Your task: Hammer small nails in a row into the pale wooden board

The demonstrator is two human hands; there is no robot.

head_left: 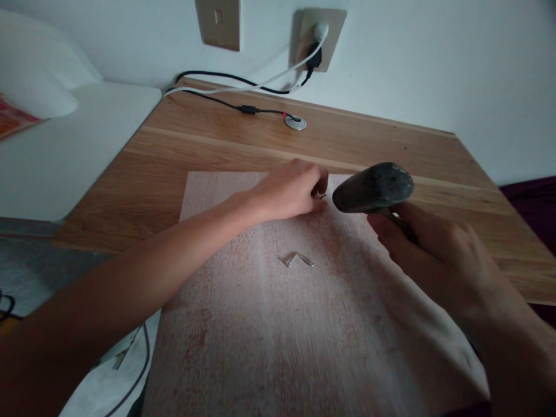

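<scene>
My right hand (pixel 438 249) is wrapped round the handle of a mallet, whose dark, worn head (pixel 369 186) is raised over the board near its far right corner. My left hand (pixel 293 188) rests on the far part of the board with thumb and finger pinched together. Between those fingertips a small shiny bit of a nail (pixel 320 197) shows; the rest of it is hidden. A short gap separates the mallet head from my left fingers. Closer to me, a few loose silver nails (pixel 299 259) lie on the pale, reddish-streaked wooden board (pixel 269 330).
Under the board is a wooden desk (pixel 217 130), with black and white cables (pixel 243 87) along its back edge. They run to a wall socket (pixel 324 40) and a round grommet (pixel 296 122). A white surface (pixel 99 133) adjoins at left.
</scene>
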